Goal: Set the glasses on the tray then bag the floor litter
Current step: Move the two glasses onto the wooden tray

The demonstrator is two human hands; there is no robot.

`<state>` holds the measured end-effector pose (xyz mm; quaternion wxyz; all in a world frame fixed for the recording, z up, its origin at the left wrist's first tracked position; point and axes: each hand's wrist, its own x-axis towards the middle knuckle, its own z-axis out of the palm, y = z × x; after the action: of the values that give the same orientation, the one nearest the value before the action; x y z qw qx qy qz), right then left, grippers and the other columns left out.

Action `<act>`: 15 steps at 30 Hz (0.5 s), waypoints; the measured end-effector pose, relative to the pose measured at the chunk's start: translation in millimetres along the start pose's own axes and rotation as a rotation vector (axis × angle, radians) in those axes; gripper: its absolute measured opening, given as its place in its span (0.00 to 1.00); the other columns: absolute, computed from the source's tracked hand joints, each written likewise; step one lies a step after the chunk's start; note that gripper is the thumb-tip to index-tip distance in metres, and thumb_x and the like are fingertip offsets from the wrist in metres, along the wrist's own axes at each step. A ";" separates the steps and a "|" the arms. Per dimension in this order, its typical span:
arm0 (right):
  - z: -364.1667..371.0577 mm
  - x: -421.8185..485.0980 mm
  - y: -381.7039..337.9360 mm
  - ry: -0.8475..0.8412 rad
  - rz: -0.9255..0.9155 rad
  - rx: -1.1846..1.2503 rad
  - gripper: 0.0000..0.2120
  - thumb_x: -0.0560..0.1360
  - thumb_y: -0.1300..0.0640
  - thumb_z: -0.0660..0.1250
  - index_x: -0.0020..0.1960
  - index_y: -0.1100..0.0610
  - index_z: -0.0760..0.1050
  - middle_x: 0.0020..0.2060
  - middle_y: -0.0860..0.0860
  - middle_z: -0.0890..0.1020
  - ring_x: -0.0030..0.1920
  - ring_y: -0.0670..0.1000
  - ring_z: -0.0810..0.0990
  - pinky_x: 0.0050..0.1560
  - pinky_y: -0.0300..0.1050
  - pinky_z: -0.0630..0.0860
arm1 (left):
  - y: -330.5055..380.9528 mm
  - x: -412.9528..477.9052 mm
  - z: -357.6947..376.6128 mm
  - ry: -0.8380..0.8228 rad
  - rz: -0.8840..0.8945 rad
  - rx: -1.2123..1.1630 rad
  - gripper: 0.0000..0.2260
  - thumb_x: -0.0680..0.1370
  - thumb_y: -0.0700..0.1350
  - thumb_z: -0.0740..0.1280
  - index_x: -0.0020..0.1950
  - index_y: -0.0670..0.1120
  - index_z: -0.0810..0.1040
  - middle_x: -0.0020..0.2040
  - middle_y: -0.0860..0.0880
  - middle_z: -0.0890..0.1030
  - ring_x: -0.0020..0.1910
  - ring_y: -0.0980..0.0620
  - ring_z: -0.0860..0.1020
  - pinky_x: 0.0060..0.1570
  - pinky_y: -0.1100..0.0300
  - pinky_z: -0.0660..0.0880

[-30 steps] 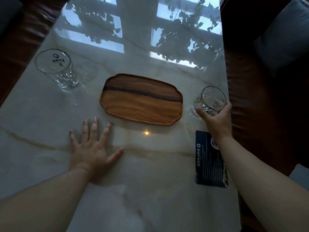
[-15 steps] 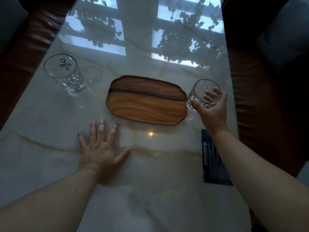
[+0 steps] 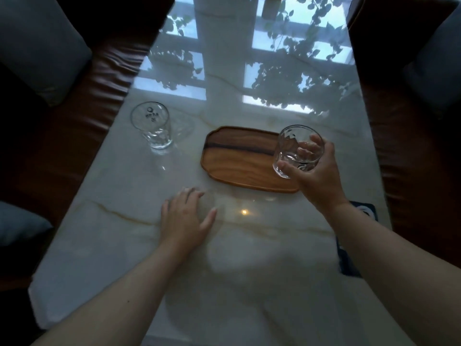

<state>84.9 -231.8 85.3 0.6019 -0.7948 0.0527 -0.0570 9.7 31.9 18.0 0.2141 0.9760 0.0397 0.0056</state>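
Holding a clear tumbler (image 3: 298, 152), the right hand (image 3: 319, 176) wraps its grip around the glass from the near right side, thumb on the near wall and fingers seen through the far wall. That tumbler hangs tilted over the right end of the wooden tray (image 3: 239, 161); whether its base touches the wood cannot be told. The tray lies bare on the marble tabletop (image 3: 139, 245), its long side running left to right.

Left of the tray, and apart from it, the second glass (image 3: 153, 127) stands on the tabletop. Dark printed marks show on it, a small ring above a short line of characters, too blurred to read.

Near of the tray, the left hand (image 3: 185, 221) rests palm down on the stone, its grip spread flat and holding nothing. Right of that hand, near the tabletop's right edge, a dark blue card (image 3: 349, 260) lies half hidden under the right forearm; a pale round mark shows on it, no words legible.

Beyond the tray the tabletop is open stone mirroring a window and leaves. Brown leather seats (image 3: 104, 101) border both long edges.
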 end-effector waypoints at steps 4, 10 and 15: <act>33.1 2.5 -7.2 0.021 0.004 0.028 0.39 0.60 0.53 0.82 0.63 0.48 0.64 0.57 0.48 0.76 0.59 0.48 0.79 0.57 0.46 0.78 | -24.1 36.5 -53.1 0.107 -0.144 -0.289 0.12 0.72 0.56 0.68 0.44 0.48 0.81 0.39 0.47 0.84 0.42 0.45 0.82 0.42 0.53 0.76; 88.7 6.2 -9.0 0.019 0.007 0.092 0.41 0.57 0.55 0.83 0.64 0.52 0.65 0.59 0.53 0.77 0.59 0.50 0.79 0.58 0.47 0.78 | -68.3 100.3 -98.1 0.318 -0.117 -0.346 0.27 0.65 0.62 0.72 0.57 0.47 0.73 0.53 0.48 0.77 0.47 0.49 0.77 0.48 0.49 0.76; 117.8 8.6 -8.3 0.018 0.018 0.125 0.39 0.57 0.52 0.81 0.63 0.49 0.66 0.59 0.52 0.77 0.59 0.47 0.79 0.59 0.49 0.78 | -90.6 134.1 -95.4 0.210 -0.090 -0.385 0.51 0.58 0.66 0.75 0.71 0.45 0.58 0.70 0.43 0.66 0.68 0.46 0.66 0.67 0.49 0.66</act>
<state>111.6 -118.8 61.9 0.6504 -0.7545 0.0615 -0.0619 133.9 164.5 65.9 0.3911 0.9085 0.1033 0.1051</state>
